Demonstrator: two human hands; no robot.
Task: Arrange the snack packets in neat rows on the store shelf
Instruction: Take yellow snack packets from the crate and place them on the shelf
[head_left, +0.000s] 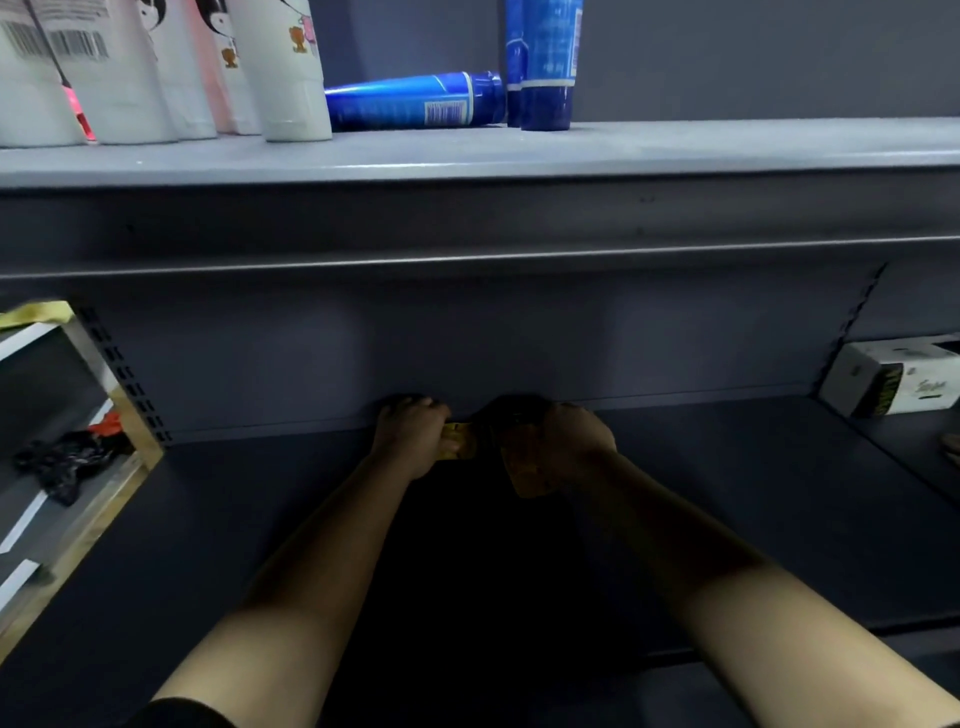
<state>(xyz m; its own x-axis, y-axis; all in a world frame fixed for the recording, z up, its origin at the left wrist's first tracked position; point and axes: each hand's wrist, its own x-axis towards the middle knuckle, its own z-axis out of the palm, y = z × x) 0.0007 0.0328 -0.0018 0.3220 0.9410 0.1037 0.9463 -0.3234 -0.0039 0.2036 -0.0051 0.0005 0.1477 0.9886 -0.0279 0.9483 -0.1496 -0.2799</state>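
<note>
Both arms reach deep into the dark lower shelf (753, 493), close to its back wall. My left hand (413, 434) is closed on a small yellow snack packet (460, 440) that shows between the two hands. My right hand (563, 441) grips another yellowish packet (527, 475), which hangs below its palm. The two hands are almost touching. Shadow hides most of both packets, so their print is unreadable.
The upper shelf (519, 150) carries white bottles (285, 73) at the left and blue tubes (548, 62), one blue tube (415, 101) lying down. A white carton (893, 382) stands at the lower shelf's right end. A dark bundle (62, 465) lies in the neighbouring unit at left.
</note>
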